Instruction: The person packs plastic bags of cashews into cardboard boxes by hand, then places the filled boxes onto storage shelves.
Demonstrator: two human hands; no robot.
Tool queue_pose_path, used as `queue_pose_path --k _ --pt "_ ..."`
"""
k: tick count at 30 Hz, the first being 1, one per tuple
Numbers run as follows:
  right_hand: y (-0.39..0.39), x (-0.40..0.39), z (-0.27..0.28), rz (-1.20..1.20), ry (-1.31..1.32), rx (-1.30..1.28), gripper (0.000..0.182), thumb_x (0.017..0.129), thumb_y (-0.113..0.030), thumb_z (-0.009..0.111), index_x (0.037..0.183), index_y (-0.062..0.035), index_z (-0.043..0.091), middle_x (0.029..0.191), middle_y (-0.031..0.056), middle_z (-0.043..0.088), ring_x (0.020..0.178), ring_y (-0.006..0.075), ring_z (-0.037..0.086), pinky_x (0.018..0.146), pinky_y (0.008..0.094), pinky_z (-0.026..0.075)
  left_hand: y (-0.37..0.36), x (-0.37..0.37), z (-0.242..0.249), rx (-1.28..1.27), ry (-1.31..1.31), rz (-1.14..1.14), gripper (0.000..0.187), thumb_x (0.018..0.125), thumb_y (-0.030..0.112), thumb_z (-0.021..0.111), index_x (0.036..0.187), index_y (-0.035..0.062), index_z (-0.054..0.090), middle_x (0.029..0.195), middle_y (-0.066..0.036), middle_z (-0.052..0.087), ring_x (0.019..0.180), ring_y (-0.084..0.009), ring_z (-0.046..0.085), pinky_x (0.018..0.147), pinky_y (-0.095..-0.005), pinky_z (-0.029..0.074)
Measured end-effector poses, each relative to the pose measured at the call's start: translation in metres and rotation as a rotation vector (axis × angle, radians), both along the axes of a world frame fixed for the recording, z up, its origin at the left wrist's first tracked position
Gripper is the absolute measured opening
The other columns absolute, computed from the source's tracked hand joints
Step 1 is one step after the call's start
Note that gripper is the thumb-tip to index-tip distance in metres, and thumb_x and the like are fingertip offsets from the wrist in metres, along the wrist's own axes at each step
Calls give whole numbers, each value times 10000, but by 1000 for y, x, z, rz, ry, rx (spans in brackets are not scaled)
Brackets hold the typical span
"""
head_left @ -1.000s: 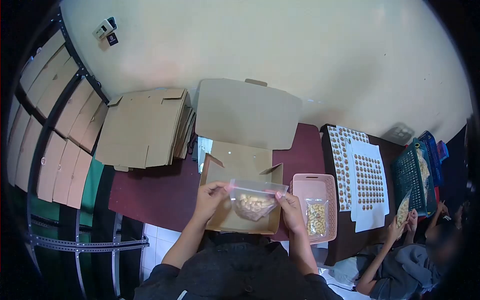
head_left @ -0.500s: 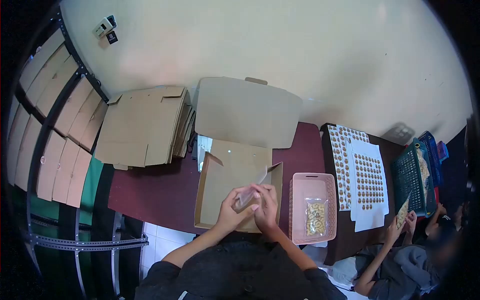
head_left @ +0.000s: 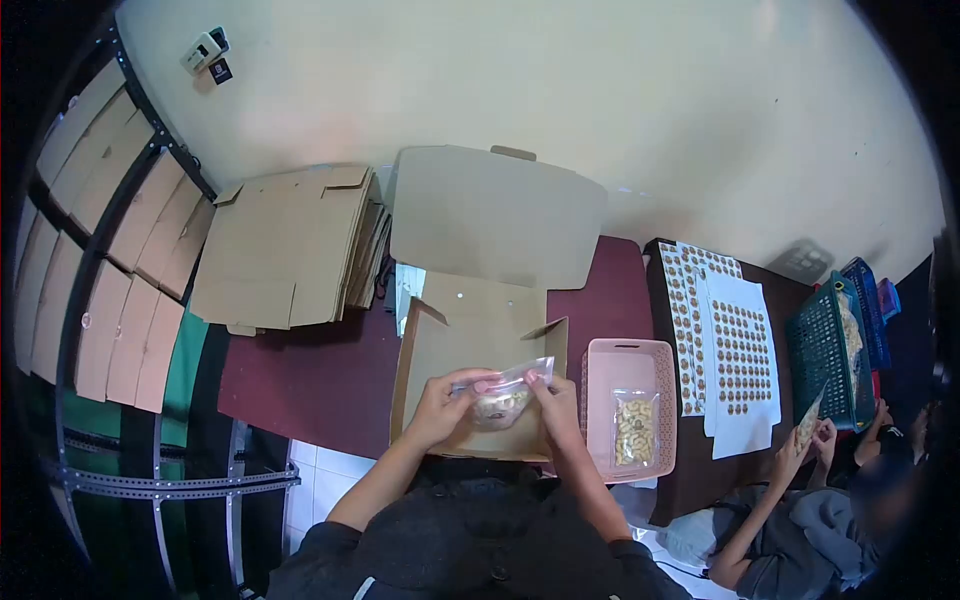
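Between my two hands is a clear plastic pouch of pale cashew nuts (head_left: 500, 406), held over the open cardboard box (head_left: 470, 316). My left hand (head_left: 446, 404) pinches the pouch's upper left corner. Its upper right corner is gripped by the fingers of my right hand (head_left: 556, 402). The raised lid (head_left: 495, 215) of the box leans back toward the wall. To the right of the box stands a pink plastic basket (head_left: 597, 410) with another pouch of nuts (head_left: 634, 430) lying in it.
Flattened cardboard boxes (head_left: 280, 250) are stacked at the left of the maroon table (head_left: 290, 385). Filled shelves (head_left: 100, 250) stand farther left. Sticker sheets (head_left: 740, 350) and a green basket (head_left: 820, 345) lie right, where a seated co-worker (head_left: 800, 530) holds a pouch.
My hands have moved apart and slightly lower. The pouch, folded and mostly covered by my fingers before, is now spread between them with its nuts showing.
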State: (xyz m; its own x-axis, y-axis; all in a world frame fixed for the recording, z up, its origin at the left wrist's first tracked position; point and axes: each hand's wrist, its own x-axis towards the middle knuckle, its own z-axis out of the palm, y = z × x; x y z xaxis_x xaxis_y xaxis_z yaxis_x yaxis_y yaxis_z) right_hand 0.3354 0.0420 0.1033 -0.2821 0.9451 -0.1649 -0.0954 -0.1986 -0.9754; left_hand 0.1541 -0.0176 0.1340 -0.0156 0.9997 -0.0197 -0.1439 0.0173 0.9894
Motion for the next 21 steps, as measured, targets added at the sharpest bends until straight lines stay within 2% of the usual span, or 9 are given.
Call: queue_pose_path --k 7,10,12,14,15,16,17,20,21 --pt "-2 15 19 122 -29 76 389 971 -272 428 922 41 654 855 43 624 776 91 536 737 236 416 -2 -20 29 15 140 -167 375 965 263 432 1208 -1 539 1117 -114 616 1088 -181 534 941 -318 401" --pt "-1 17 23 184 -150 152 409 982 -275 394 945 46 645 873 51 627 779 94 542 734 236 424 0 -22 18 14 -10 -194 457 955 339 437 1276 16 473 1158 -122 591 1136 -181 497 961 -328 383" --pt "0 13 20 88 3 80 411 979 -291 397 951 39 640 896 63 629 779 105 557 736 238 439 3 -19 7 123 -224 -143 557 902 343 552 1330 25 392 1178 -118 565 1142 -176 485 971 -332 373" --pt "2 8 29 39 37 -41 406 972 -321 411 993 25 621 943 77 626 802 125 571 749 256 455 -2 -10 -13 50 -74 -133 602 869 323 606 1329 10 375 1182 -119 552 1127 -178 492 967 -329 377" --pt "3 2 27 -146 209 -77 408 977 -308 391 1000 34 612 933 92 631 822 145 581 770 280 463 -5 -4 -20 -22 75 -124 654 836 302 660 1328 -5 359 1185 -121 539 1113 -180 499 963 -326 380" --pt "5 -1 23 -333 382 -112 410 983 -294 371 1008 43 603 924 107 636 842 166 591 791 304 471 -4 4 -23 -19 76 -124 654 836 302 660 1328 -5 359 1185 -121 539 1113 -180 499 963 -326 380" --pt "10 3 12 -312 479 -128 395 984 -279 367 1058 57 560 982 120 613 902 191 578 839 322 455 -4 14 -26 -104 -3 -143 656 819 261 681 1317 -20 360 1183 -124 532 1106 -184 501 961 -320 382" --pt "12 3 14 -266 420 -23 387 987 -274 357 1129 45 524 1074 143 576 1001 192 539 896 326 423 -3 28 -36 -172 -62 -122 667 807 198 695 1303 -66 337 1180 -137 524 1096 -185 503 949 -305 397" --pt "8 0 21 -232 328 7 370 964 -225 424 1245 16 433 1149 154 534 1101 189 487 942 322 391 -1 29 -35 -168 -107 -32 686 801 195 701 1305 -75 322 1186 -143 519 1096 -188 504 951 -307 397"
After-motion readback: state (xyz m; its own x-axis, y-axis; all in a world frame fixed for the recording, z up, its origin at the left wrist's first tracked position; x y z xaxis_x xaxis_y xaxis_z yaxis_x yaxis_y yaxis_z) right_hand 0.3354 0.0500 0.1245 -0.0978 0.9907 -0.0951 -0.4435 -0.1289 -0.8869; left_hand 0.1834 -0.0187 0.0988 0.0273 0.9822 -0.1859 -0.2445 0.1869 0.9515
